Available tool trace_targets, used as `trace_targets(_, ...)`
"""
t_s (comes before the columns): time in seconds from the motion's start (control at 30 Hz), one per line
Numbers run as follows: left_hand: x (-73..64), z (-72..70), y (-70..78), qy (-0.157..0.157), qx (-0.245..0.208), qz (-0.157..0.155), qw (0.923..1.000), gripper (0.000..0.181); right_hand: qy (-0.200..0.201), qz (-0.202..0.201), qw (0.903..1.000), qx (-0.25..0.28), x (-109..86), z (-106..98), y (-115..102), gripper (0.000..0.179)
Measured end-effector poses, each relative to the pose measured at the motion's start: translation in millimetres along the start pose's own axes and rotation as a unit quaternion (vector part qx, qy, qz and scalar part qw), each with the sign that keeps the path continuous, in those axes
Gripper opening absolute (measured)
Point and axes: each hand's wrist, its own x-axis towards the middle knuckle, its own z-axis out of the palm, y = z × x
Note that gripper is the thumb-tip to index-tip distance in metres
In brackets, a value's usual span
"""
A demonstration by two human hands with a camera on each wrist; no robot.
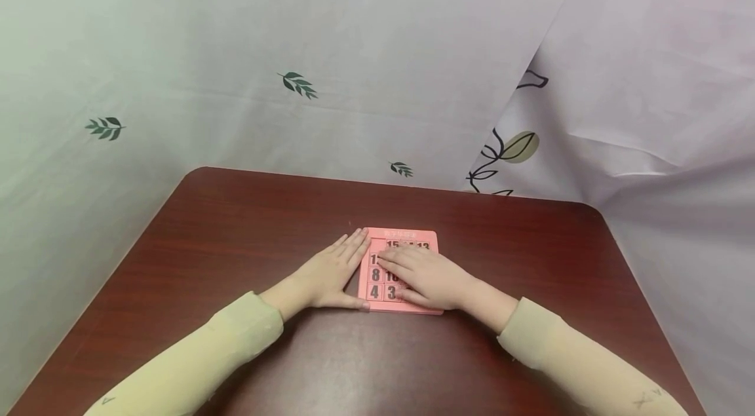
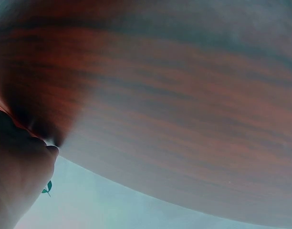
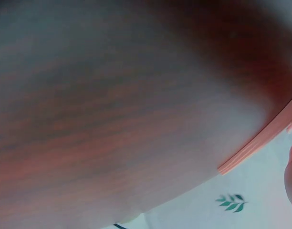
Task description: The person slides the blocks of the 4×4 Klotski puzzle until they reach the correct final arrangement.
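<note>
A pink sliding number puzzle (image 1: 389,306) lies flat on the table, with black numbers on square tiles. The tiles 15, 13, 8, 4 and 3 can be read; others are covered. My left hand (image 1: 327,275) lies along the puzzle's left edge, fingers extended toward the upper left corner and thumb touching the lower left corner. Over the tiles rests my right hand (image 1: 433,275), its fingers nearly straight and pointing left, hiding much of the right side. In the right wrist view the puzzle's pink side (image 3: 260,143) shows, with part of that hand at the right edge.
The dark red-brown wooden table (image 1: 236,226) has rounded far corners. Behind and beside it hangs a pale curtain (image 1: 354,42) printed with green leaves. Light sleeves (image 1: 248,327) cover both forearms.
</note>
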Motion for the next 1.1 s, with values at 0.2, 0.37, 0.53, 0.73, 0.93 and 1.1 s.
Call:
trace_targets(0.2,0.0,-0.7,0.3,0.001,0.0,0.001,1.0,0.123,-0.008,-0.013,0.9998,-0.009,1.3,3,-4,0.062)
trace_targets(0.37,-0.2,-1.2,0.5,-0.002,0.004,-0.002,1.0,0.123,-0.015,0.001,0.9999,-0.009,3.9,2,2,0.063)
trace_targets(0.53,0.7,-0.1,0.4,-0.003,0.003,-0.002,1.0,0.123,-0.022,0.019,0.9995,-0.009,10.6,0,9,0.064)
trace_targets(0.73,1.7,1.5,0.7,-0.004,0.004,-0.003,1.0,0.124,-0.009,0.017,0.9998,-0.007,13.0,-1,10,0.062)
trace_targets(0.93,1.4,0.6,1.1,0.002,0.002,0.0,1.0,0.124,0.038,-0.027,0.9986,-0.026,4.5,-1,1,0.056)
trace_targets(1.1,1.1,-0.1,0.7,0.001,0.002,-0.002,1.0,0.125,0.073,-0.082,0.9927,-0.049,-1.3,0,-7,0.05)
